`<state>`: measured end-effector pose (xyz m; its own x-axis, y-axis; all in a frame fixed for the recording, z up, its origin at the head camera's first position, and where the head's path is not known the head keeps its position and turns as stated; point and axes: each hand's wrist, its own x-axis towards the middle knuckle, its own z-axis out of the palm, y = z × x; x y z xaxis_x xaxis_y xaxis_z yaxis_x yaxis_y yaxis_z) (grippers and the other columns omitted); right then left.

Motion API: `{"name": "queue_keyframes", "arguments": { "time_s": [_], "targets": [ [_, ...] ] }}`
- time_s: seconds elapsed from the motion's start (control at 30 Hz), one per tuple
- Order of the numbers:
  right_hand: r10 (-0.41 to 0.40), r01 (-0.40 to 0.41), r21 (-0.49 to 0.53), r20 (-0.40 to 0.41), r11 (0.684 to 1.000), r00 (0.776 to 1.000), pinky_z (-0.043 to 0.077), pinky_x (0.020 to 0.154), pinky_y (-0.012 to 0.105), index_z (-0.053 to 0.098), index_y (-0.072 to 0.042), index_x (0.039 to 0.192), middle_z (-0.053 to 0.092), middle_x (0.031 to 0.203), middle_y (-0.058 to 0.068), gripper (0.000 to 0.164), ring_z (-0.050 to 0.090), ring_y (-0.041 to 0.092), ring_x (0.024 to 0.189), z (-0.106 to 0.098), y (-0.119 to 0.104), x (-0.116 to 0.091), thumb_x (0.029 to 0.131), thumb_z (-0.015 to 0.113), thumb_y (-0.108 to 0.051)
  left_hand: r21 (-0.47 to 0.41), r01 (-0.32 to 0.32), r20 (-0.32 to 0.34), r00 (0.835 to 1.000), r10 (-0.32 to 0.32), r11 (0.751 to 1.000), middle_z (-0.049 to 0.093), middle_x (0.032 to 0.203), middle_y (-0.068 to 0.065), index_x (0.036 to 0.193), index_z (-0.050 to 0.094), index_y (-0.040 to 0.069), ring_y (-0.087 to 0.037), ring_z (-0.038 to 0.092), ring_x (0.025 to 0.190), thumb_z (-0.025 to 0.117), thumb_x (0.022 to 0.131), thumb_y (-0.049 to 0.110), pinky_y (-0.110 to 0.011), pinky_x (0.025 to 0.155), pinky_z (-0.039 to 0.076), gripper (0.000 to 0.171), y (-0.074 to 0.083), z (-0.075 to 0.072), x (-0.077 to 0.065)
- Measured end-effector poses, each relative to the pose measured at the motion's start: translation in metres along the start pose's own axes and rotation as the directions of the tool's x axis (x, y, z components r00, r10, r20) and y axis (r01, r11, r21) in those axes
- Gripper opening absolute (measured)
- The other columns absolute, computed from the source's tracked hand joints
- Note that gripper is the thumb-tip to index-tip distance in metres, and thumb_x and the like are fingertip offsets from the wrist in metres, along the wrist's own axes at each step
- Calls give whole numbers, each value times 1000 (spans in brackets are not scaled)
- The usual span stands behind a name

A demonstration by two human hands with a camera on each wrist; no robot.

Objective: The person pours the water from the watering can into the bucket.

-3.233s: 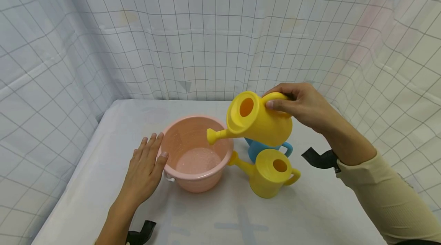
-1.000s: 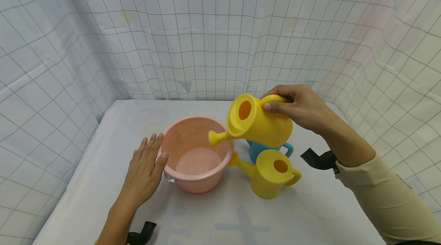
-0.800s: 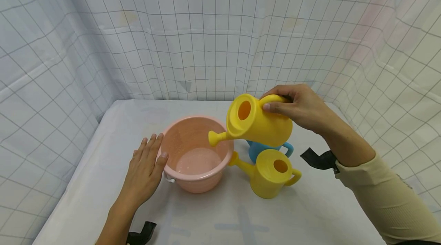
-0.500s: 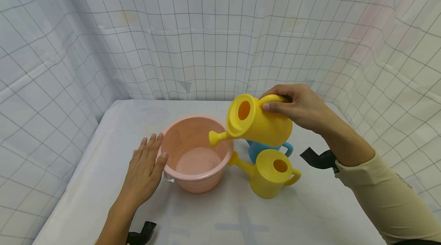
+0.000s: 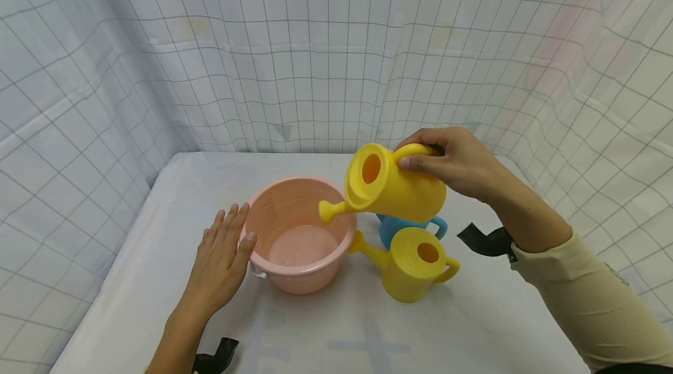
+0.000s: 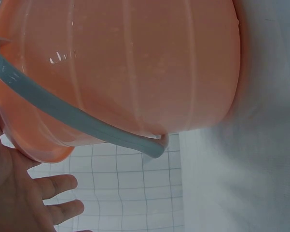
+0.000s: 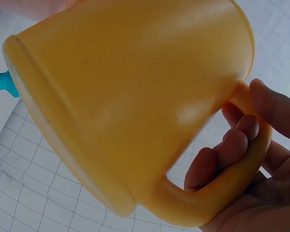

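Observation:
A yellow watering can (image 5: 402, 187) is held in the air by my right hand (image 5: 460, 160), whose fingers curl through its handle in the right wrist view. The can tilts left, and its spout (image 5: 328, 211) hangs over a pink bucket (image 5: 299, 269). My left hand (image 5: 221, 260) lies with straight fingers against the bucket's left rim. In the left wrist view the bucket's grey carrying handle (image 6: 77, 116) hangs down its outer side. Small drops speckle the bucket's inside wall.
A second yellow watering can (image 5: 407, 272) stands upright right of the bucket, its spout reaching the bucket's side. Behind it is a blue watering can (image 5: 391, 228), partly hidden by the raised can. A white cloth (image 5: 305, 333) covers the table; checked curtains (image 5: 326, 58) enclose it.
Compared with 3.2 seconds ago, the held watering can tips slightly further, its spout a little lower. The left hand and bucket have stayed in place.

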<state>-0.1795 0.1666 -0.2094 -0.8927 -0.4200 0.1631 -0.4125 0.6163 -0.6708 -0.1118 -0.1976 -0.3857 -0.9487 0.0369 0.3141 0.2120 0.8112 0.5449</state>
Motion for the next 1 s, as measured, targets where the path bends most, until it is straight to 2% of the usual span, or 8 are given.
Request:
{"name": "queue_keyframes", "arguments": {
  "time_s": [1.0],
  "targets": [
    [-3,3,-7,7,1000,1000,54,75,28,71,-23,103,69,101,-3,21,61,15,85,0,-1,0,87,66,-37,1,16,8,1000,-16,1000,24,156,-18,152,21,25,-40,11,146,36,101,39,-66,112,7,55,1,0,0]
  ]
}}
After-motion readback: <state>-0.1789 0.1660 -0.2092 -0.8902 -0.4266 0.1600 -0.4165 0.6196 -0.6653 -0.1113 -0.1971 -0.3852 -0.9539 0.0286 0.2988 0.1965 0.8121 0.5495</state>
